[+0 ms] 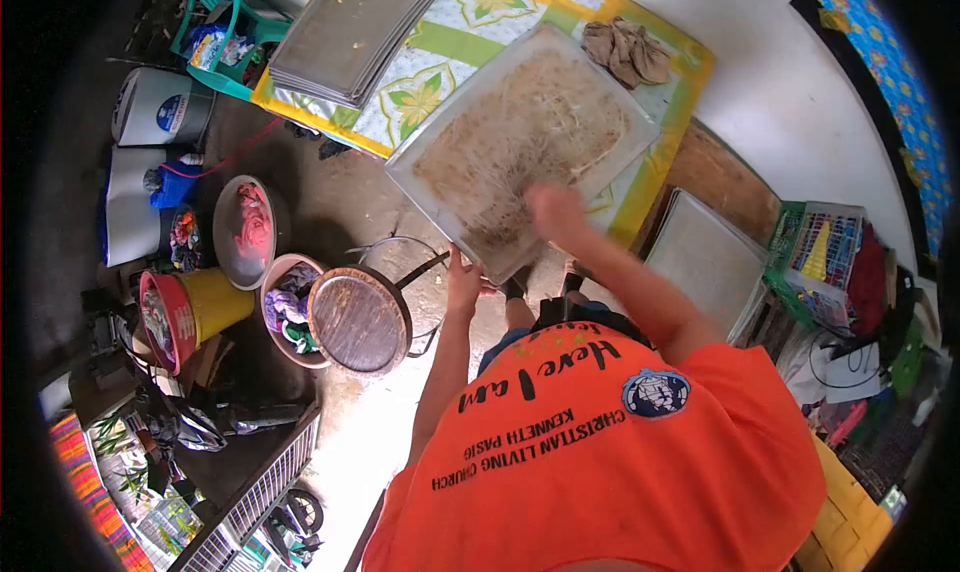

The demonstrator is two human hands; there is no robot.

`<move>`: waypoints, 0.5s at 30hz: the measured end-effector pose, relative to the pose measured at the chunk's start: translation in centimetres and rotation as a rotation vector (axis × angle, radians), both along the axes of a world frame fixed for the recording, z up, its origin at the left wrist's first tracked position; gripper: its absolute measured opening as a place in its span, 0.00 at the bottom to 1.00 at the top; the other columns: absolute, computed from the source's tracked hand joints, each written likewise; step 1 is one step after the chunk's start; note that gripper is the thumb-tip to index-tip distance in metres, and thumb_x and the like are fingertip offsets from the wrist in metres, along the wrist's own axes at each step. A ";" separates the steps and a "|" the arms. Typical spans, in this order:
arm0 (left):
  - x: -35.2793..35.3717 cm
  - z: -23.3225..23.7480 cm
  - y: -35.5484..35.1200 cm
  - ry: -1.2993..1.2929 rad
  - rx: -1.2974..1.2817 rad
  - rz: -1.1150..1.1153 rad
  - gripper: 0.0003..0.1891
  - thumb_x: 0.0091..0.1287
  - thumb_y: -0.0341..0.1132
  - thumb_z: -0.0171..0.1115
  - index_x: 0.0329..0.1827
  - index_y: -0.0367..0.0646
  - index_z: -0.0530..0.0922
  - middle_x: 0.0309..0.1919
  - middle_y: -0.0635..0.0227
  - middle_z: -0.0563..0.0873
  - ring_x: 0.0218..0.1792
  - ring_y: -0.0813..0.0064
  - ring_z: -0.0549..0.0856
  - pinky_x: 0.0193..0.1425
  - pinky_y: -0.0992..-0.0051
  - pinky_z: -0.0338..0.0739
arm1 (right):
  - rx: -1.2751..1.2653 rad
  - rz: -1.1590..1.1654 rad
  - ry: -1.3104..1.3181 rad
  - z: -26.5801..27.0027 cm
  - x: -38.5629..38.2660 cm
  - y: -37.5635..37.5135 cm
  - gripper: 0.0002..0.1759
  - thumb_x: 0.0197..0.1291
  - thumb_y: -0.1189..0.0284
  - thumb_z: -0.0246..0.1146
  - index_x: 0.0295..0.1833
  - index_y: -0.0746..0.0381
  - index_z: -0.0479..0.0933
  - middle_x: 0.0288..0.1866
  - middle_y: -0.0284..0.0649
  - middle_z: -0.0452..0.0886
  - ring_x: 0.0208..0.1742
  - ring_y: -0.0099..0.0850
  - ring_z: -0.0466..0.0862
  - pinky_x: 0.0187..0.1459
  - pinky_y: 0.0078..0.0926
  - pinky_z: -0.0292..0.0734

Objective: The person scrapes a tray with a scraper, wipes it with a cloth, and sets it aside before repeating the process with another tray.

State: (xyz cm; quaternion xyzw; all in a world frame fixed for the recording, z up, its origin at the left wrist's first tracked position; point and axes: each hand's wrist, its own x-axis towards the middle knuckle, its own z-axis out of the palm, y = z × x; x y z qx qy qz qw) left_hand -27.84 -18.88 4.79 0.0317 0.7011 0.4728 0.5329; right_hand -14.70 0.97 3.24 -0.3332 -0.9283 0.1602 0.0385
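Note:
A large rectangular metal baking tray [560, 102] lies at an angle on the cloth-covered table [450, 32], its near corner reaching past the edge. Brown residue and pale streaks cover its surface. My left hand [464, 280] grips the tray's near left edge, thumb up along the rim. Over the near part of the tray, my right hand [556, 214] is closed like a fist and blurred by motion. Whatever it holds is hidden; a dark, streaky patch shows just beyond it. A crumpled brown cloth [625, 52] rests by the tray's far right corner.
Stacked metal trays [355, 27] stand at the table's far left. A round wooden stool [360, 320] is left of my legs, beside basins [250, 234] of cloth. More trays [705, 257] lean at right, near a green crate [790, 242]. A green chair [235, 32] stands beyond.

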 end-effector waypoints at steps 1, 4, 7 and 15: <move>0.0 -0.2 -0.2 0.006 -0.017 -0.003 0.43 0.66 0.26 0.51 0.75 0.58 0.32 0.30 0.54 0.83 0.17 0.68 0.83 0.18 0.74 0.80 | -0.269 0.121 0.009 2.3 -1.2 -3.7 0.10 0.50 0.72 0.55 0.38 0.59 0.77 0.36 0.48 0.80 0.42 0.48 0.81 0.42 0.43 0.75; -0.3 -0.7 -0.2 0.042 -0.030 -0.012 0.43 0.66 0.26 0.51 0.75 0.56 0.32 0.29 0.54 0.83 0.17 0.68 0.83 0.17 0.74 0.80 | -0.056 0.015 0.284 -0.3 1.7 -0.5 0.10 0.54 0.70 0.51 0.37 0.60 0.76 0.37 0.49 0.82 0.42 0.48 0.82 0.46 0.52 0.72; 0.2 -0.7 -0.8 0.058 -0.013 -0.009 0.43 0.65 0.26 0.51 0.75 0.55 0.33 0.28 0.55 0.83 0.18 0.68 0.83 0.17 0.74 0.80 | -0.196 -0.537 0.151 2.3 7.8 13.8 0.11 0.59 0.70 0.49 0.41 0.63 0.74 0.37 0.50 0.80 0.43 0.51 0.80 0.41 0.49 0.73; 0.1 0.0 -0.1 0.061 0.016 -0.010 0.43 0.66 0.25 0.50 0.75 0.58 0.30 0.29 0.51 0.82 0.18 0.65 0.84 0.18 0.70 0.81 | -0.204 0.116 0.005 1.9 1.4 -2.4 0.09 0.52 0.74 0.55 0.40 0.61 0.76 0.35 0.50 0.79 0.44 0.48 0.79 0.43 0.44 0.73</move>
